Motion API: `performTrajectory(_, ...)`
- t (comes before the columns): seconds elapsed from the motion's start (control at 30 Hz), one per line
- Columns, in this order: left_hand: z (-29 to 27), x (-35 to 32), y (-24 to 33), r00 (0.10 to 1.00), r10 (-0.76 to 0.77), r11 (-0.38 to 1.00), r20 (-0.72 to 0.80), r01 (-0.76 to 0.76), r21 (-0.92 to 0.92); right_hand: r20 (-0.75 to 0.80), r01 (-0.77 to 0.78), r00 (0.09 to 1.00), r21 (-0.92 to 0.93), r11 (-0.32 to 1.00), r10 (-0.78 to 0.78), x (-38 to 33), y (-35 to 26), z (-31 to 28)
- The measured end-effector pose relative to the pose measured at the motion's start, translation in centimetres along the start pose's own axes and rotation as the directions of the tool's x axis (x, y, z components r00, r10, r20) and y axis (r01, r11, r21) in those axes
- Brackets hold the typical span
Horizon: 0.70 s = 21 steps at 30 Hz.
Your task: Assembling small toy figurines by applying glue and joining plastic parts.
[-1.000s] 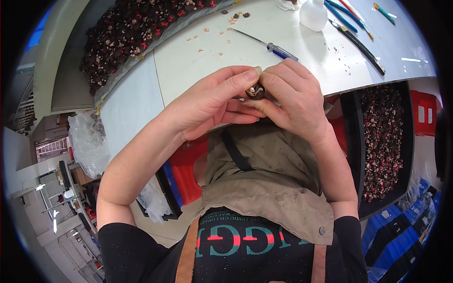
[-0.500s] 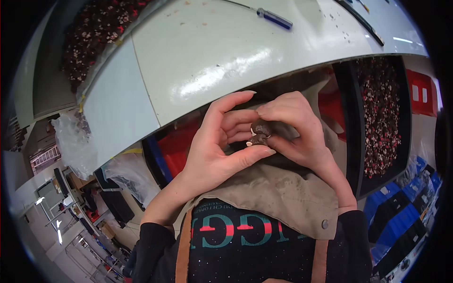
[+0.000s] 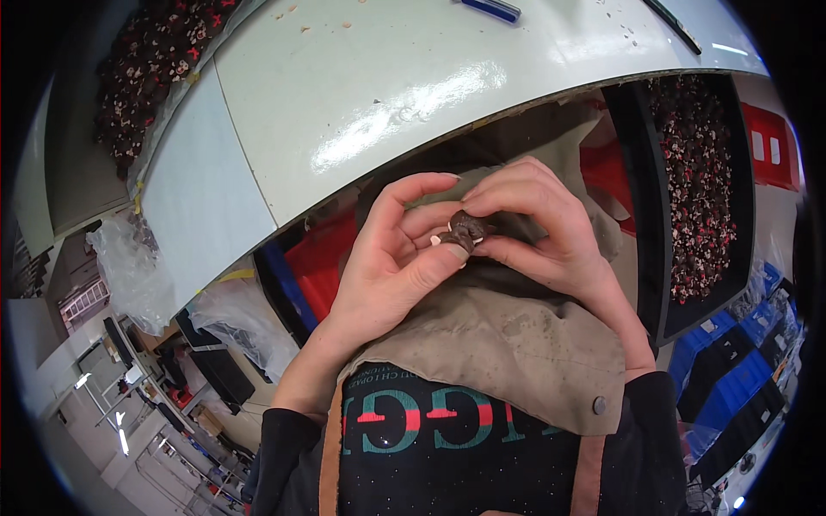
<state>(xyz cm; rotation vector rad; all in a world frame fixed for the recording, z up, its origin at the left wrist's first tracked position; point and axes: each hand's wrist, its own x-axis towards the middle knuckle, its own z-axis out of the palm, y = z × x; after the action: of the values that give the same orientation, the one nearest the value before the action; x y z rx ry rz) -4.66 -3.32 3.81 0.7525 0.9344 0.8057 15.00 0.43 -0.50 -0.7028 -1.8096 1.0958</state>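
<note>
A small dark brown moulded piece with pale pink bits (image 3: 465, 230) is held between my two hands, in front of the apron. My left hand (image 3: 379, 258) cups it from the left, its thumb pressing on the lower part while the index finger stays raised and curved. From the right, my right hand (image 3: 546, 224) pinches the piece's other side between thumb and fingers. Part of it is covered by the fingertips, and its exact kind is too small to make out.
Ahead lies a white tabletop (image 3: 284, 95) with a blue-handled screwdriver (image 3: 492, 9). At the right stands a black bin (image 3: 658, 215) of brown, pink and red pieces. A similar heap (image 3: 155, 69) lies at the far left. A red crate (image 3: 323, 267) sits under the table edge.
The brown piece has been turned in my fingers and shifted slightly left and up. My left thumb now lies over its lower part. The table view has shifted upward.
</note>
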Motion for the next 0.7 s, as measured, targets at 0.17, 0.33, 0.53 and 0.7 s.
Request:
performTrajectory(0.17, 0.6, 0.4, -0.4, 1.0, -0.026, 0.997, -0.01, 0.025, -0.077, -0.047, -0.05, 0.998, 0.027, 0.998, 0.052, -0.2, 0.3, 0.3)
performTrajectory(0.33, 1.4, 1.0, 0.1, 0.992, -0.11, 0.988, -0.058, 0.103, -0.116, -0.047, -0.17, 0.983, 0.084, 0.982, 0.175, -0.6, 0.3, 0.5)
performTrajectory(0.53, 1.6, 0.9, -0.3, 0.988, -0.104, 0.987, -0.117, 0.087, -0.136, 0.107, -0.43, 0.895, 0.465, 0.774, 0.432, -0.5, -0.2, 0.3)
performTrajectory(0.7, 1.4, 0.7, -0.5, 0.986, -0.094, 0.988, -0.135, 0.075, -0.134, 0.18, -0.486, 0.857, 0.592, 0.643, 0.482, -0.3, 0.1, 0.2)
